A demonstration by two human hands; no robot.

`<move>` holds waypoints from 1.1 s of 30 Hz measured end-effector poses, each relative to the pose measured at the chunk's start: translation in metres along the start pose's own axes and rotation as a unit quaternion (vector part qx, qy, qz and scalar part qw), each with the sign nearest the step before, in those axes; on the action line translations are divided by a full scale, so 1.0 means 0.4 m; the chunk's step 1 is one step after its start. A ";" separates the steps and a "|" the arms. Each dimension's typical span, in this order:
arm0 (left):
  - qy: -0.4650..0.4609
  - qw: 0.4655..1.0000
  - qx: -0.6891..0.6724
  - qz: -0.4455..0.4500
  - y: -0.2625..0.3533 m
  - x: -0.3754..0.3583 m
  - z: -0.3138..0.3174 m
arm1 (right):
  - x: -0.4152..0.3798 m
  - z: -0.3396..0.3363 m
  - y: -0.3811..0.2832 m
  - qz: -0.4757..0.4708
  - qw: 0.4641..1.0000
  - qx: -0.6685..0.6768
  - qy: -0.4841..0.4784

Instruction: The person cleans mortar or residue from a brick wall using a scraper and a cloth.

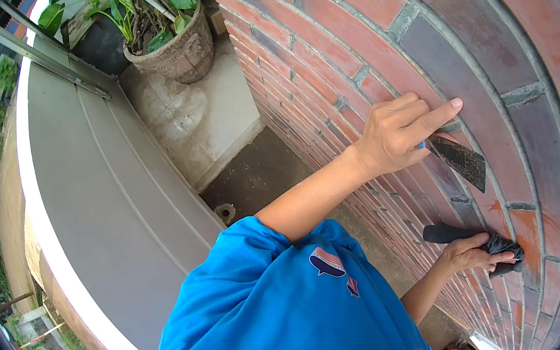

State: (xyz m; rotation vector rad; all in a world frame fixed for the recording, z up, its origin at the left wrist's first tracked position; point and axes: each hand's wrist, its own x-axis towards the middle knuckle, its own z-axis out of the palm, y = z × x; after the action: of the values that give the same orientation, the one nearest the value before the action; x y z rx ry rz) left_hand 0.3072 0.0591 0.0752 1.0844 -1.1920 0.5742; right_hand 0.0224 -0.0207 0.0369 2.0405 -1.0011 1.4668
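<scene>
My left hand (397,134) is closed around a scraper, its index finger stretched out along the brick wall (474,46). The scraper's dark, stained blade (461,161) points down and right across the bricks, and a bit of blue shows at the grip. Lower down, my right hand (473,253) presses a bunched black cloth (505,245) against the wall, one end of it sticking out to the left. Beside the cloth, a brick patch (529,237) looks brighter orange than those around it. Grey mortar lines run between the bricks.
A potted plant (174,55) stands on a pale ledge (178,110) at the top. To the left runs a smooth grey parapet (97,169) with a metal rail (46,60) above it. Below me is a narrow floor with a round drain hole (225,212).
</scene>
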 end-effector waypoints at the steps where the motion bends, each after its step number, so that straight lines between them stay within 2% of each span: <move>1: 0.005 1.000 -0.001 0.001 -0.001 -0.002 0.003 | 0.005 -0.024 0.032 0.011 0.998 -0.053 0.013; 2: 0.010 1.000 -0.003 0.002 -0.003 -0.004 0.005 | 0.008 -0.045 0.073 0.047 0.992 -0.115 0.034; 6: 0.023 1.000 -0.009 0.008 -0.009 -0.008 0.010 | 0.032 -0.123 0.202 0.258 0.950 -0.141 0.107; 9: 0.031 0.999 -0.008 0.028 -0.015 -0.004 0.015 | 0.034 -0.135 0.235 0.285 0.946 -0.093 0.127; 12: 0.021 0.999 0.011 0.036 -0.017 -0.005 0.010 | -0.004 -0.105 0.265 0.238 0.959 -0.053 0.144; 14: 0.018 0.999 0.023 0.044 -0.019 -0.007 0.011 | -0.043 -0.090 0.219 0.261 0.958 -0.062 0.102; 21: 0.012 0.998 0.060 0.022 0.000 -0.016 0.021 | -0.263 -0.084 0.237 0.206 0.973 -0.087 -0.057; 24: 0.034 0.997 0.063 0.010 0.010 -0.014 0.030 | -0.260 -0.096 0.281 0.171 0.979 -0.104 -0.048; 26: 0.034 0.997 0.072 0.012 0.004 -0.017 0.034 | -0.215 -0.097 0.306 0.172 0.981 -0.084 0.011; 31: 0.033 0.996 0.079 0.015 0.009 -0.017 0.034 | 0.022 -0.099 0.283 0.227 0.943 0.126 0.211; 32: 0.028 0.997 0.070 0.015 0.009 -0.020 0.035 | 0.052 -0.106 0.261 0.228 0.949 0.059 0.211; 33: 0.023 0.998 0.066 0.001 0.010 -0.024 0.033 | 0.086 -0.106 0.216 0.244 0.943 0.070 0.214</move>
State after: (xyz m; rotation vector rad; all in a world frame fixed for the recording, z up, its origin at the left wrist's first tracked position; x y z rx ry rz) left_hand 0.2949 0.0506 0.0674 1.1757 -1.1270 0.6843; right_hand -0.0635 -0.0571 0.0782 1.5023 -1.2919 2.1713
